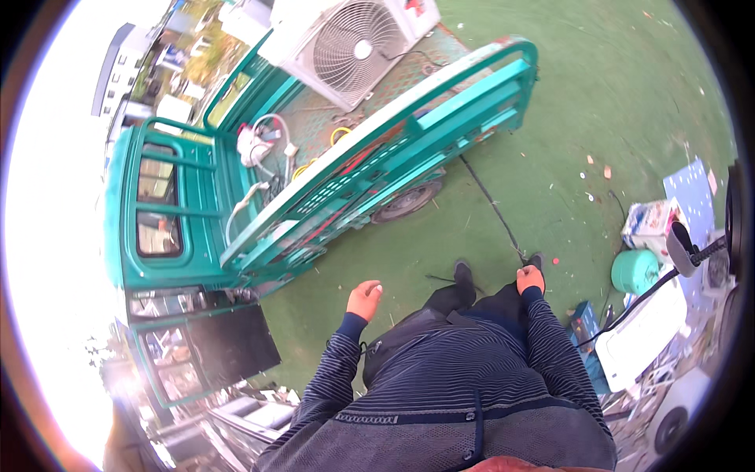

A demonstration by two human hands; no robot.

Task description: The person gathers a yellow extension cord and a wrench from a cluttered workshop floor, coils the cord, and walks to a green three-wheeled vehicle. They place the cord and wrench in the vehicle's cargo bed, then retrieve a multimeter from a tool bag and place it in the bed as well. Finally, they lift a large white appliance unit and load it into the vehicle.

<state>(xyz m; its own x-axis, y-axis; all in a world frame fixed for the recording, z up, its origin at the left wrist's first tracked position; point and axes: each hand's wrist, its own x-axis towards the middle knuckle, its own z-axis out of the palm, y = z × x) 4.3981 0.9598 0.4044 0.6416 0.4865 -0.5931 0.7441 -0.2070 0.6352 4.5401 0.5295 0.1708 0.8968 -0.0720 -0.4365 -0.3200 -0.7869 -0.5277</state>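
Left hand (366, 300) and right hand (530, 279) curled, grips unclear; step clear of that dark line (494, 207) below the near edge of the truck bed (486, 96)!

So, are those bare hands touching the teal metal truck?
No, green floor shows between the teal truck and the left hand and right hand.

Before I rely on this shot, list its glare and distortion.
Head view: sky at left burns out to white beside the green truck; coloured flare tints the lower left rim; the fisheye field ends in black corners; left hand and right hand lie outside the glare.
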